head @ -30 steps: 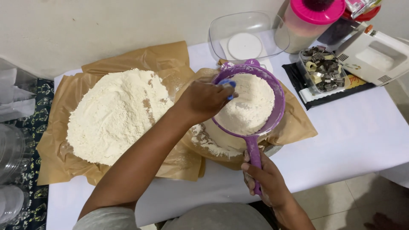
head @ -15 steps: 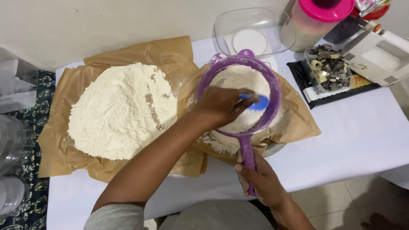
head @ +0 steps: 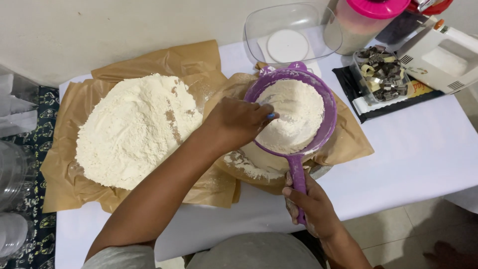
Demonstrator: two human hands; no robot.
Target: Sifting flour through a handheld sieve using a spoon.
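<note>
Gripping the purple sieve (head: 294, 107) by its handle, our right hand (head: 311, 209) sits at the tabletop's (head: 413, 154) near edge. Our left hand (head: 236, 122) closes around a blue scoop (head: 271, 115) at the sieve's left rim, over the flour (head: 294, 114) inside, beside the flour heap (head: 134, 127) on brown paper (head: 74, 179).

Purple sieve (head: 298, 99), white flour (head: 134, 127), brown paper (head: 64, 169), white surface (head: 418, 149), pink lid (head: 381, 7); the tool (head: 271, 115) looks blue, mostly hidden.

The right hand (head: 309, 206) grips the purple sieve (head: 295, 112) by its handle; the left hand (head: 238, 121) holds a blue scoop (head: 271, 115) (mostly hidden) in its flour (head: 291, 113).
</note>
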